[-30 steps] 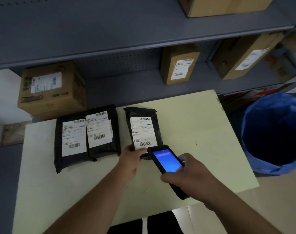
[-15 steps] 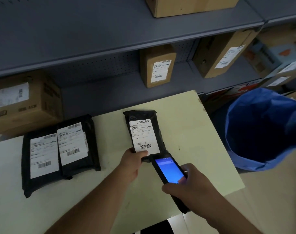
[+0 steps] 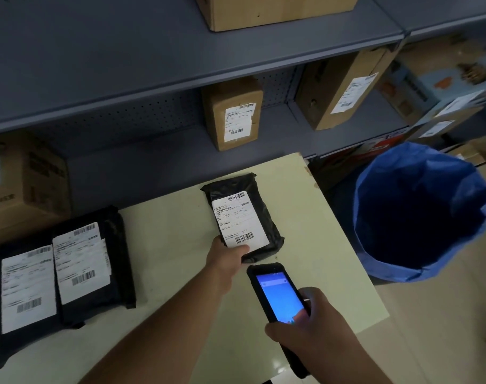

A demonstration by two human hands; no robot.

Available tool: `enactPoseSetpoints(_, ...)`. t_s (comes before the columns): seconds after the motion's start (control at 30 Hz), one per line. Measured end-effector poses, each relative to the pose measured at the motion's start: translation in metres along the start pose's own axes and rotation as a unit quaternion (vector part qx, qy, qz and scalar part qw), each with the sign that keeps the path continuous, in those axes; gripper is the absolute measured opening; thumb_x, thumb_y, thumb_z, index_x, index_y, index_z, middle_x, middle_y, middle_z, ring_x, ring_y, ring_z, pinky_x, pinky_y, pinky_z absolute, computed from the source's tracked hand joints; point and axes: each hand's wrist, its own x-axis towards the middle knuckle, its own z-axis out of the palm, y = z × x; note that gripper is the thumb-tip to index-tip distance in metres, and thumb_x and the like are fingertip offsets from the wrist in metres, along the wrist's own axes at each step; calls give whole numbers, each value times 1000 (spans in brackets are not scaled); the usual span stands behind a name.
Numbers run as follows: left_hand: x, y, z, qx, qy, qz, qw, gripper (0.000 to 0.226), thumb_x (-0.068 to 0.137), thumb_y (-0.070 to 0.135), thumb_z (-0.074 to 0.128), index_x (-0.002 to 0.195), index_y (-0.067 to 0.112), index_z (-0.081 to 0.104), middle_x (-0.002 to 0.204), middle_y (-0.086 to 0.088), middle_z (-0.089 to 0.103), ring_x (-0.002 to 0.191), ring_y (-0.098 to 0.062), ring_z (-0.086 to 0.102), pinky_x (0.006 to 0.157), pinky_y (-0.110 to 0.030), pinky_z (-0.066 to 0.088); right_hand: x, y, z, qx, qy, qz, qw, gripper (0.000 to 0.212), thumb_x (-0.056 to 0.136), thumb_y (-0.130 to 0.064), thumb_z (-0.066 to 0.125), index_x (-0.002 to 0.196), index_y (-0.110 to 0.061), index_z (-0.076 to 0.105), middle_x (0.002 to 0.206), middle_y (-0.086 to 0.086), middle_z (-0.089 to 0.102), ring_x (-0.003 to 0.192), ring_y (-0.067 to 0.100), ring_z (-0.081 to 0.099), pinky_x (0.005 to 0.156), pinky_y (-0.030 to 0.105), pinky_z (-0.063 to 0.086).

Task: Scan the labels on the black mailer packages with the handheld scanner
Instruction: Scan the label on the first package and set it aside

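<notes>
**Left hand pins the mailer, right hand aims the scanner**

The left hand (image 3: 227, 260) is closed on the near edge of the single black mailer (image 3: 243, 217), the thumb lying on the lower part of its white label (image 3: 239, 219). The right hand (image 3: 316, 336) is wrapped around the handheld scanner (image 3: 279, 303), whose screen is lit blue and whose far end points toward the mailer, just beside it.

On the far left of the table (image 3: 313, 217) lie two more black mailers (image 3: 58, 281), overlapping each other, labels up. The held mailer lies in the middle, nearer the far edge.

The mailer looks light and soft: a thin wrinkled plastic film around something padded. I judge it is a bit slippery and may bend, so holding it at a corner or an edge, away from the barcode, keeps the label flat and readable.

The table is pale and smooth. Behind it stand grey shelves (image 3: 153, 65) with cardboard boxes (image 3: 233, 115). At the right stands a blue bag (image 3: 419, 212), open. The room is dim.
</notes>
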Motion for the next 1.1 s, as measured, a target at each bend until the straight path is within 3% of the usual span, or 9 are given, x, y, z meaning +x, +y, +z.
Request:
enactPoseSetpoints(0.1,8,-1,12,24,-7,-1,1000,41,72,16,80,109,25,65,113,2,78,103,-24,74,98,-46,59,4,5,-4,5,9,9,1000,79,78,-36,79,146,-21,41,91,-14,59,81,-3,57,61,14,39)
enactPoseSetpoints(0.23,6,3,24,34,-5,10,999,36,83,15,78,115,22,64,113,5,75,105,-21,70,101,-43,57,8,10,-6,-2,18,15,1000,74,78,-35,79,142,-21,43,90,-13,59,79,-3,57,60,15,39)
enactPoseSetpoints(0.4,10,7,40,33,8,13,999,31,87,16,76,116,21,64,109,4,72,100,-20,69,93,-35,56,11,14,-8,-7,26,15,1000,68,77,-36,79,135,-24,45,94,-9,62,81,1,60,61,16,41)
enactPoseSetpoints(0.53,12,9,45,16,-12,4,1000,35,84,15,76,116,21,65,116,1,74,104,-23,72,99,-42,60,11,14,-8,-5,27,15,1000,69,78,-37,80,137,-25,46,96,-11,63,83,-2,60,62,15,40)
enactPoseSetpoints(0.63,10,8,40,-18,-51,-20,998,35,89,7,74,120,15,61,118,-3,71,106,-25,73,89,-38,64,9,13,-4,-10,25,17,1000,69,76,-38,80,136,-26,47,95,-11,65,83,-2,61,62,15,41)
enactPoseSetpoints(0.8,0,5,13,21,-53,-23,998,55,86,18,79,137,19,57,132,-3,64,112,-22,70,69,-29,62,5,3,8,-23,10,10,1000,73,76,-37,78,139,-23,44,96,-10,63,83,0,61,62,17,43)
enactPoseSetpoints(0.9,-10,8,-6,34,-54,-33,997,67,89,24,77,149,21,46,127,1,59,112,-19,67,69,-28,55,0,-4,16,-28,1,3,1000,69,76,-37,79,134,-24,45,97,-9,64,83,0,62,63,19,43)
enactPoseSetpoints(1.1,-25,6,-49,43,-42,-42,997,65,90,26,74,149,23,47,125,-7,64,113,-21,68,62,-27,48,-15,-21,43,-56,-23,-12,998,60,74,-38,80,122,-27,46,98,-6,66,81,3,65,61,20,45)
